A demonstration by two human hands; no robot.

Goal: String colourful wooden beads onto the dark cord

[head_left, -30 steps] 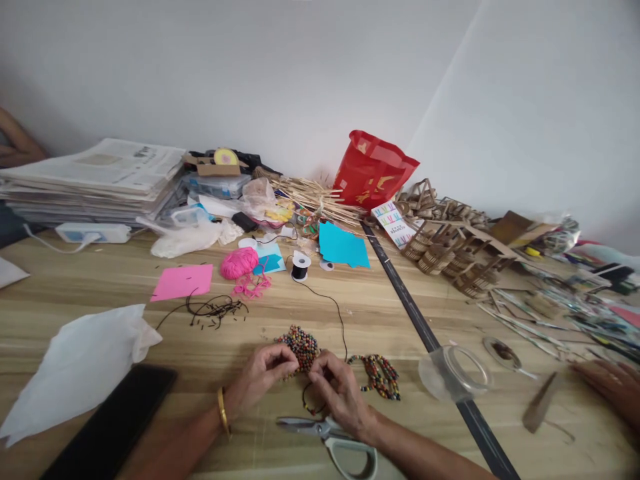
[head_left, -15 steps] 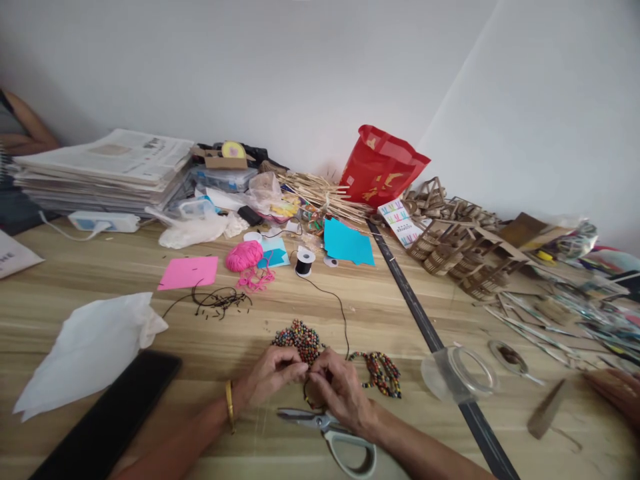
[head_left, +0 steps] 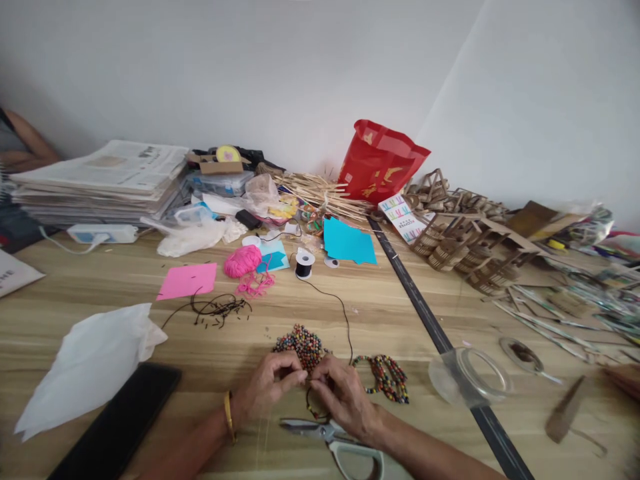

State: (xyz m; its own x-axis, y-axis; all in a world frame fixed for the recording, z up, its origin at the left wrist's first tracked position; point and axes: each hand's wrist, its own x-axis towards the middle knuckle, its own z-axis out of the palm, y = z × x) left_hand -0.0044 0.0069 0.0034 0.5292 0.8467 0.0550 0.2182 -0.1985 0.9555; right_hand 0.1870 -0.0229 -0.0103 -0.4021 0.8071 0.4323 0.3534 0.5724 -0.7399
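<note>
My left hand (head_left: 270, 387), with a gold bangle at its wrist, is closed in a pinch at the end of a thin dark cord. My right hand (head_left: 347, 400) pinches the same cord (head_left: 309, 399) close by, fingertips nearly meeting the left ones. A short loop with a few beads hangs below the right fingers. Just beyond both hands lies a heap of small multicoloured beads (head_left: 301, 341). Strung beads (head_left: 390, 379) are coiled to the right. Scissors (head_left: 320, 430) with pale handles rest under the right hand. Black cord runs back to a spool (head_left: 303, 265).
A dark phone-like slab (head_left: 120, 420) and white cloth (head_left: 85, 363) lie left. Pink paper (head_left: 187, 281), pink yarn (head_left: 243, 261) and blue paper (head_left: 349, 240) are farther back. A clear tape roll (head_left: 470, 377) and small woven baskets (head_left: 463, 257) stand right. Another person's arm (head_left: 30, 137) shows far left.
The view has shifted slightly, so the table's contents sit a little differently. Both hands keep their pinch on the cord, fingertips still close together.
</note>
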